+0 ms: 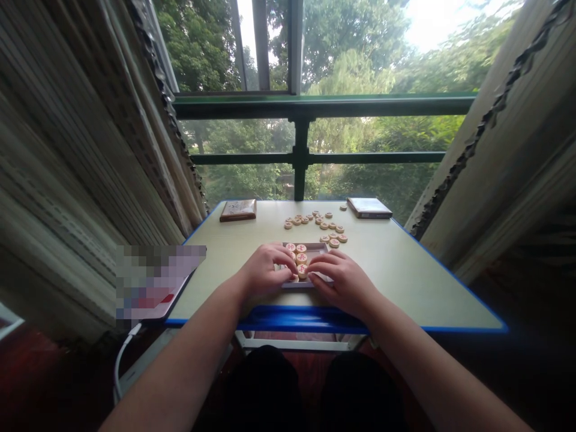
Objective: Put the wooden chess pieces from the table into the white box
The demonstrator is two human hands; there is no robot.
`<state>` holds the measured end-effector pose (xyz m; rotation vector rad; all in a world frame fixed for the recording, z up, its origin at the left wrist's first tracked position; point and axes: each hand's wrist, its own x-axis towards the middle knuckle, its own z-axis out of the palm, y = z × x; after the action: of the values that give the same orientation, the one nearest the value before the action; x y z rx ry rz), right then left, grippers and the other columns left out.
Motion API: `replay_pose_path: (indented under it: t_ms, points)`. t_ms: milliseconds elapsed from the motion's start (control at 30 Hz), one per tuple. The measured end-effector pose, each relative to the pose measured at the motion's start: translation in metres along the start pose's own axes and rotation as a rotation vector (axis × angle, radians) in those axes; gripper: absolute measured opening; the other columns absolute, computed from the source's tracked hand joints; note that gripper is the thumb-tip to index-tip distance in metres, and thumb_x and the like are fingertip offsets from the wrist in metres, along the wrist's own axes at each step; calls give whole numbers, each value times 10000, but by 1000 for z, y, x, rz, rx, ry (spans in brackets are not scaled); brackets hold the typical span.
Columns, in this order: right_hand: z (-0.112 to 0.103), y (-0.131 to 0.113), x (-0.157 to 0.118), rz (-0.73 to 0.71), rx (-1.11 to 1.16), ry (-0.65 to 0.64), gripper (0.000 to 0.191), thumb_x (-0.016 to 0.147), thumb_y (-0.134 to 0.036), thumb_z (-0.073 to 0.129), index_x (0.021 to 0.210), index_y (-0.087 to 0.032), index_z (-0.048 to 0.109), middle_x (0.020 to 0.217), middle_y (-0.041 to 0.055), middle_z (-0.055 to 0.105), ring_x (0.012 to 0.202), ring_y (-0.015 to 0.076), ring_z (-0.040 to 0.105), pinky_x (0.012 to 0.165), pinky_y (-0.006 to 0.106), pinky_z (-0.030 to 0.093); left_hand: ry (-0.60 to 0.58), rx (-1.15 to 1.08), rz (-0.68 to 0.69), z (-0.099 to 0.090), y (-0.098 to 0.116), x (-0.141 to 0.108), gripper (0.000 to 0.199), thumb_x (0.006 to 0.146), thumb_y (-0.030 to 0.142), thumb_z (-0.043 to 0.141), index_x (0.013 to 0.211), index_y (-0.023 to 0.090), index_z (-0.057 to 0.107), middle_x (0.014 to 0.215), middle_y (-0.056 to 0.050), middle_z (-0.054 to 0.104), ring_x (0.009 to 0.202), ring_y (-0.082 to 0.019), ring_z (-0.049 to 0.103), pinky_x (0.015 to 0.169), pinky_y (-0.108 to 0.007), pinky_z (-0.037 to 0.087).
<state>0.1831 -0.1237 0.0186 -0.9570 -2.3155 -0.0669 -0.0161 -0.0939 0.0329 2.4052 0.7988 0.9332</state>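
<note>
A shallow, pale open box lies near the front edge of the table, with round wooden Chinese chess pieces standing in rows in its left part. Red characters show on their tops. My left hand reaches over the box's left end, its thumb and fingers curled around a piece in the left row, partly hidden by them. From the other side my right hand rests over the box's right part. Its bent fingertips touch the nearer piece of the second row, and its thumb is tucked below.
Loose chess pieces lie scattered beyond the box on the table. A brown case sits at the back left, a flat silvery box at the back right. A blurred-out device with a white cable overhangs the left edge.
</note>
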Motion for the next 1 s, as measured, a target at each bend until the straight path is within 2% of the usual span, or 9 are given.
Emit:
replay_pose_path:
  t_ms: [167,433,567,700,833,1000]
  points:
    - [1,1,0,-2,-12,-10,170,848,-263,511,845,-199,669,882,50,679,781,169,548,747,332,440,44,-34,3,0,-3,-1,278,627,50,458,628,162,712,674,-33,673,687,-144,572,712,-275,432]
    - [-1,0,-1,0,7,-13,169,843,-249,510,866,-194,668,904,55,666,790,167,528,749,329,430,-29,-77,-35,0,-1,0,276,638,63,445,597,150,703,643,-35,657,660,-138,564,696,-265,434]
    - [-3,-2,-1,-13,28,-37,171,831,-238,513,839,-194,678,877,56,649,772,166,513,738,333,425,-47,-34,-24,1,0,-1,245,650,85,485,665,154,719,709,-36,647,717,-147,554,729,-279,426]
    - [-6,-3,-1,-10,16,-83,172,822,-259,529,802,-203,690,831,56,621,753,167,496,723,334,419,-100,35,-36,1,0,-2,205,624,142,577,752,184,732,847,-42,566,835,-171,519,800,-300,421]
    - [-5,-3,-1,-7,10,-128,191,832,-298,528,824,-225,704,817,55,598,761,169,476,714,326,412,-156,51,-41,0,2,-3,219,595,170,613,779,191,730,855,-38,490,849,-178,489,800,-303,425]
    - [-4,-3,-1,-4,6,-143,203,835,-316,529,850,-226,710,787,57,577,749,167,472,709,321,411,-128,47,-28,1,1,-2,209,611,189,600,776,181,729,808,-36,492,805,-172,493,763,-300,432]
